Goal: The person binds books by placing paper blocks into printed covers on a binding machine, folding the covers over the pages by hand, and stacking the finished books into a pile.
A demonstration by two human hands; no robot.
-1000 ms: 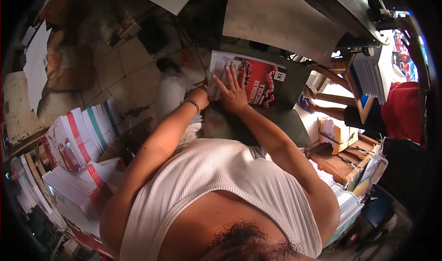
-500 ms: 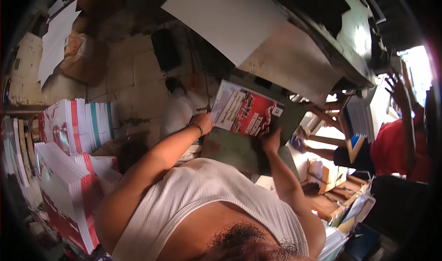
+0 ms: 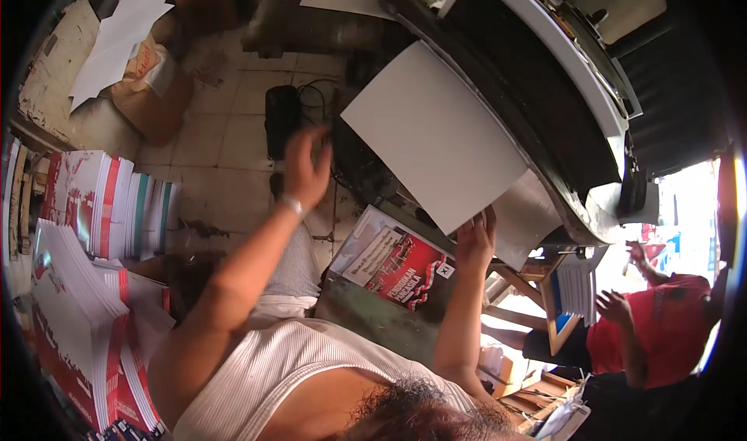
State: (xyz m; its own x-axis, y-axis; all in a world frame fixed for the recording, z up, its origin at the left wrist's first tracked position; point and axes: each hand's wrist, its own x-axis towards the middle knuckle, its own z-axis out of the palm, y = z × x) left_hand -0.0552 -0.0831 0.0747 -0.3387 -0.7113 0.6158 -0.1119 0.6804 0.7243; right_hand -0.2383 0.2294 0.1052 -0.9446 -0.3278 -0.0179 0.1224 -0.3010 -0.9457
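Observation:
My left hand (image 3: pixel 307 168) is raised over the tiled floor, fingers apart, holding nothing. A band circles its wrist. At the near corner of a large white sheet (image 3: pixel 436 130), my right hand (image 3: pixel 476 242) has its fingers curled on the edge; the exact grip is partly hidden. The sheet lies on a brownish board (image 3: pixel 529 219) along the dark machine. Below that hand, a printed cover in red and grey (image 3: pixel 393 266) rests flat on a dark green surface (image 3: pixel 350 305).
Stacks of red-and-white books (image 3: pixel 78 316) stand at the left. The curved machine (image 3: pixel 529 75) fills the upper right. A co-worker in a red shirt (image 3: pixel 650 332) is at the right, beside a wooden frame (image 3: pixel 552 301). A black box (image 3: pixel 282 122) sits on the floor.
Both hands have let go of the printed cover. My left hand has lifted away and opened; my right hand has moved up to the white sheet. The whole view has shifted.

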